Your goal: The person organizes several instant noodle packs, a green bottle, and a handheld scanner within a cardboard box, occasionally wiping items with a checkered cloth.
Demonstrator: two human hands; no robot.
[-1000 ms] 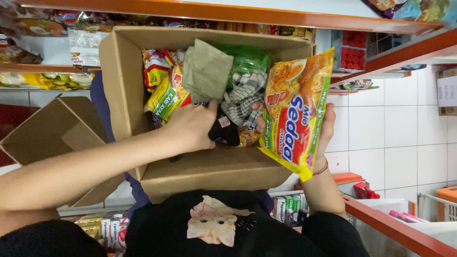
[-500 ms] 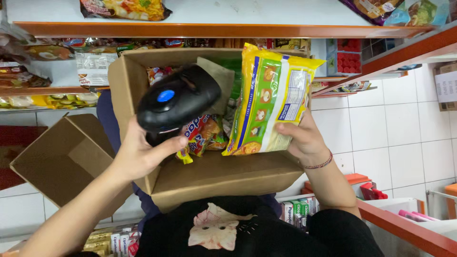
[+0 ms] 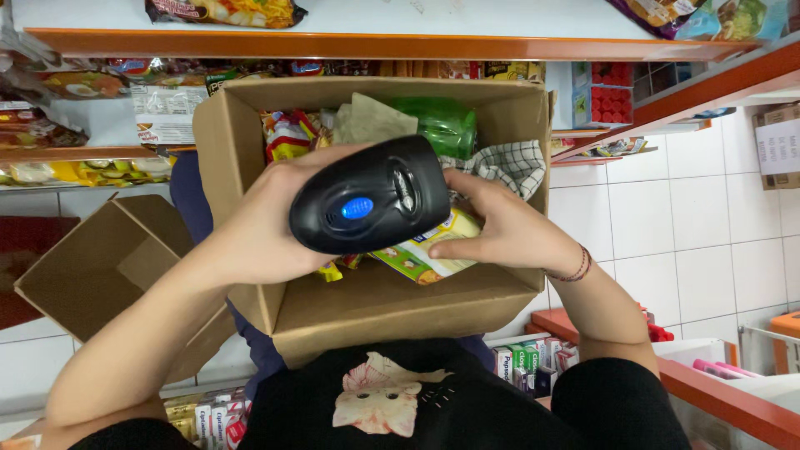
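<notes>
Two hands over an open cardboard box (image 3: 375, 312). Left hand (image 3: 267, 221), grip closed round a black handheld scanner (image 3: 371, 204) with blue light, just above the box. Right hand (image 3: 500, 229) pinches a yellow-green snack packet (image 3: 421, 254) beneath the scanner. Deeper inside: more packets, a green bottle (image 3: 437, 125), checked cloth (image 3: 504, 162).

Beyond my fingertips, orange-edged shelves (image 3: 350, 43) with white boards carry snack packets (image 3: 225, 10). Right of my fingers, white tiled wall (image 3: 700, 233), bright even light. Left of my fingers, more stocked shelving (image 3: 75, 154) and an empty open cardboard carton (image 3: 100, 267). Below my wrists, a low orange shelf (image 3: 717, 392) with small boxes (image 3: 533, 362).
</notes>
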